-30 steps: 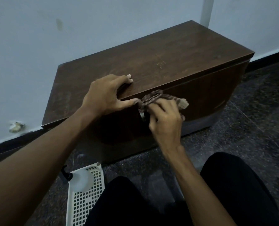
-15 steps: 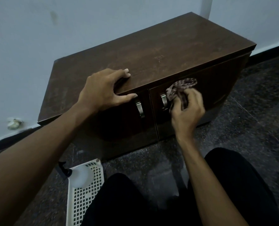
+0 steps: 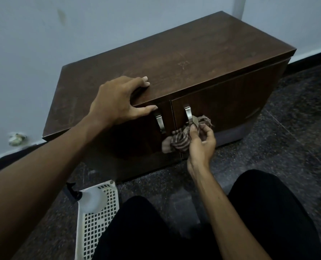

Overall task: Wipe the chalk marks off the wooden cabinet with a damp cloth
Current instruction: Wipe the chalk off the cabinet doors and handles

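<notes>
The cloth [image 3: 182,139] is held bunched in the right grip [image 3: 200,145], fingers curled round it, against the cabinet [image 3: 193,59] door just under a handle [image 3: 187,114]. Up and left of it, the cabinet's top edge is clasped by the left grip [image 3: 116,102], fingers above, thumb on the front. A basket [image 3: 97,222] lies on the floor, lower left.

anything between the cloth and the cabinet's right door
Nothing visible. The right hand holds the cloth at the cabinet front, just below the right door handle, the only thing jutting out there. The left hand grips the top edge, off to the side.
</notes>
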### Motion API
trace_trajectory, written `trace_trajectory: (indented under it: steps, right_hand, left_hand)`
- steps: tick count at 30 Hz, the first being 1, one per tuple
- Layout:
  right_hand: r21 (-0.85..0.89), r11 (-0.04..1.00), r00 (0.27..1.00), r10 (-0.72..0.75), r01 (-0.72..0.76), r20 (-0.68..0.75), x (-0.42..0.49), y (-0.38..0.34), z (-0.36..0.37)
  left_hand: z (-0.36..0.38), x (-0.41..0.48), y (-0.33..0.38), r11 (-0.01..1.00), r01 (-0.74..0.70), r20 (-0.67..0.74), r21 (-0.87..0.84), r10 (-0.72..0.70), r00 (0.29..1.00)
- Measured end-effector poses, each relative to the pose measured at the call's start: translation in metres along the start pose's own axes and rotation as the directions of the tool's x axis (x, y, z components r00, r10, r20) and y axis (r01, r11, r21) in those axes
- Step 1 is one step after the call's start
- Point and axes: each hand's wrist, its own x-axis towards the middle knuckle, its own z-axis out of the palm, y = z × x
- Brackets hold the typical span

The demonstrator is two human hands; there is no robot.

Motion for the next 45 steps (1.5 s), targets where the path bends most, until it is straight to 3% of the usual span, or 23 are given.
trace_trajectory:
  steps: [3, 7, 9, 12, 14, 16, 18, 23, 25, 28, 31, 33, 36, 41, 45]
  right_hand:
    - [0.137, 0.988, 0.997, 0.071, -0.068, -0.017, -0.007, -0.010, 0.004]
    - [0.165, 0.986, 0.997, 0.035, -0.024, -0.064, -0.020, -0.019, 0.009]
    - [0.094, 0.994, 0.996, -0.049, 0.056, -0.081, -0.027, -0.020, 0.012]
    - [-0.103, 0.951, 0.953, -0.299, 0.292, -0.056, -0.029, -0.016, 0.011]
    - [-0.274, 0.839, 0.871, -0.491, 0.469, -0.013, -0.025, -0.017, 0.009]
    - [-0.431, 0.635, 0.732, -0.676, 0.641, 0.092, -0.018, -0.018, 0.008]
    - [-0.507, 0.471, 0.623, -0.761, 0.722, 0.180, -0.011, -0.020, 0.008]
    - [-0.538, 0.336, 0.530, -0.808, 0.773, 0.258, -0.003, -0.008, 0.001]
    - [-0.552, 0.343, 0.547, -0.796, 0.760, 0.259, -0.002, 0.008, -0.007]
    - [-0.526, 0.466, 0.666, -0.686, 0.711, 0.292, -0.002, 0.037, -0.013]
    - [-0.477, 0.564, 0.719, -0.650, 0.674, 0.248, -0.005, 0.047, -0.004]
    - [-0.485, 0.565, 0.720, -0.656, 0.667, 0.227, -0.011, 0.046, 0.005]
    - [-0.520, 0.531, 0.729, -0.605, 0.669, 0.320, -0.023, 0.051, 0.007]
    - [-0.545, 0.521, 0.744, -0.336, 0.657, 0.577, -0.017, 0.073, -0.010]
    - [-0.547, 0.662, 0.782, -0.099, 0.513, 0.615, -0.025, 0.067, -0.020]
  left_hand:
    - [0.000, 0.000, 0.000, 1.000, 0.005, -0.009, -0.009, -0.005, 1.000]
    - [0.001, 0.000, 0.000, 1.000, 0.009, -0.009, -0.012, -0.009, 1.000]
    - [0.001, 0.000, -0.001, 1.000, 0.014, -0.008, -0.010, -0.014, 1.000]
    - [0.002, 0.000, -0.001, 1.000, 0.007, -0.013, -0.011, -0.008, 1.000]
    - [0.002, 0.000, -0.002, 1.000, 0.009, -0.014, -0.010, -0.009, 1.000]
    - [0.002, 0.000, -0.002, 1.000, 0.016, -0.012, -0.011, -0.016, 1.000]
    - [0.001, 0.000, -0.001, 1.000, 0.017, -0.009, -0.012, -0.017, 1.000]
    - [0.001, -0.001, -0.001, 1.000, 0.019, -0.003, -0.012, -0.019, 1.000]
    - [0.001, 0.000, -0.001, 1.000, 0.019, 0.002, -0.015, -0.019, 1.000]
    - [0.001, 0.000, 0.000, 1.000, 0.019, -0.003, -0.010, -0.019, 1.000]
    - [0.000, 0.001, 0.001, 1.000, 0.014, -0.003, -0.007, -0.014, 1.000]
    - [-0.001, 0.002, 0.001, 1.000, 0.003, 0.001, 0.004, -0.003, 1.000]
    - [-0.001, 0.001, 0.001, 1.000, 0.002, 0.007, 0.016, -0.002, 1.000]
    - [0.000, 0.001, -0.001, 1.000, 0.002, 0.008, 0.029, -0.002, 1.000]
    - [0.002, 0.001, -0.001, 0.999, 0.003, 0.010, 0.037, -0.004, 1.000]
